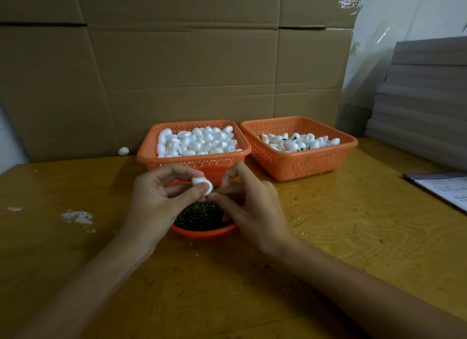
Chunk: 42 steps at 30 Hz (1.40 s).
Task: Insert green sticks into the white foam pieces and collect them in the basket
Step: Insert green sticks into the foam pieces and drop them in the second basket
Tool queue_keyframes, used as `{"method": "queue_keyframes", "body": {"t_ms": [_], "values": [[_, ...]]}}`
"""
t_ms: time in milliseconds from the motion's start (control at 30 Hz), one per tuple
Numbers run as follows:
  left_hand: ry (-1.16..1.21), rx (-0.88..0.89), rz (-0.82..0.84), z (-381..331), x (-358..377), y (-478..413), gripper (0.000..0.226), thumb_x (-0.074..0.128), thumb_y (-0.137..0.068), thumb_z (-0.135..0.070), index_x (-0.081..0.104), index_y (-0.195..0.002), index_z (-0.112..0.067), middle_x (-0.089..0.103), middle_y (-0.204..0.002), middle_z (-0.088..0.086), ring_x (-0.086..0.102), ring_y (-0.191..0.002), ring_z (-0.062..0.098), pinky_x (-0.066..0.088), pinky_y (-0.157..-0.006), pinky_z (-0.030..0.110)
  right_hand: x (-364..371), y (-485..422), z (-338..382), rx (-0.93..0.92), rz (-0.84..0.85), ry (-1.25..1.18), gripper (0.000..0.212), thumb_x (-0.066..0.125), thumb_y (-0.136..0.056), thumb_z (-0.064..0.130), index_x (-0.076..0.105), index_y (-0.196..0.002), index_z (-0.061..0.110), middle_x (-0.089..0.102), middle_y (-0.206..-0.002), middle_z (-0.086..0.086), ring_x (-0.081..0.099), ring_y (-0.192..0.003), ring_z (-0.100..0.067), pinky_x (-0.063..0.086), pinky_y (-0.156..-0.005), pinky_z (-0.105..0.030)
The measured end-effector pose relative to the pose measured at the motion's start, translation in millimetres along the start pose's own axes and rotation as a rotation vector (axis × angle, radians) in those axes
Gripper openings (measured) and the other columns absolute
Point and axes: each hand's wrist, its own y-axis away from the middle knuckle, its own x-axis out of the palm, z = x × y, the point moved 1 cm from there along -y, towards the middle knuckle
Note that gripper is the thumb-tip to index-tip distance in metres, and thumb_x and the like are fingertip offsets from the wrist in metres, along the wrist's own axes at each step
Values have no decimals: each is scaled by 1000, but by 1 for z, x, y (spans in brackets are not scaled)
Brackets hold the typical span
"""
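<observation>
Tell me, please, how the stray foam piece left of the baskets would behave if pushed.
The stray foam piece is rounded and egg-like, so it would probably roll. Being foam, it is likely light and may dent if pinched.

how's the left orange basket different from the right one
The left basket is heaped nearly to its rim with foam pieces; the right basket holds a lower layer. The left basket's pieces look plain white, while green sticks show among the right basket's. Both are orange perforated plastic, standing side by side on the table.
</observation>
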Motion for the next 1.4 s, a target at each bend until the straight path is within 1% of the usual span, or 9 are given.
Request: {"method": "queue_keyframes", "body": {"t_ms": [233,333,433,567,733,833,1033,1200,1400], "values": [[-66,22,20,4,3,3,34,84,-83,-24,73,-114,-31,77,-115,-2,78,-99,21,63,-83,28,-13,-16,-6,-68,48,94,26,75,-94,31,51,-100,23,79,-91,8,73,-74,-2,60,-63,-37],[-238,62,97,4,7,7,45,76,-92,-42,58,-133,-36,69,-124,-12,71,-115,12,59,-93,28,-49,-36,-26,22,-211,120,15,73,-96,26,59,-99,21,74,-88,10,73,-78,-1,62,-63,-30],[-539,200,235,4,10,10,25,66,-94,-49,73,-107,-29,69,-109,-18,67,-109,7,56,-91,31,-93,-46,-58,175,-528,245,12,70,-98,24,62,-105,19,74,-104,11,71,-87,-4,63,-72,-39],[-733,220,397,7,12,13,42,57,-98,-59,79,-84,-27,71,-93,-20,68,-90,1,57,-79,37,-121,-43,-92,311,-704,454,13,68,-101,23,68,-111,16,75,-111,3,67,-91,-10,58,-74,-31],[-814,175,457,6,10,13,54,41,-97,-66,79,-87,-30,71,-91,-21,65,-92,0,53,-80,34,-125,-53,-113,424,-100,718,38,44,-111,37,68,-136,22,59,-148,-8,44,-142,-30,42,-107,-51],[-834,165,464,4,10,13,57,40,-97,-67,79,-84,-28,72,-88,-20,64,-96,1,51,-83,29,-125,-51,-110,477,-61,762,44,36,-112,44,66,-137,23,39,-164,-9,21,-155,-30,26,-117,-58],[-713,157,336,4,10,10,16,71,-97,-33,84,-92,-26,76,-88,-21,70,-92,-1,58,-84,30,-97,-52,-55,119,-234,719,32,48,-109,34,69,-117,12,60,-132,-12,50,-125,-29,43,-97,-41],[-536,24,235,1,6,6,22,88,-80,-8,83,-86,-29,79,-87,-17,76,-88,1,60,-85,21,-36,-27,10,-163,179,516,19,54,-106,32,68,-101,21,68,-97,5,59,-90,-16,49,-77,-39],[-420,28,111,1,4,3,35,85,-75,12,78,-73,-22,80,-80,-5,78,-80,9,61,-81,21,-12,-10,13,-39,496,583,25,48,-106,39,66,-111,22,69,-93,1,63,-80,-20,52,-73,-46]]}}
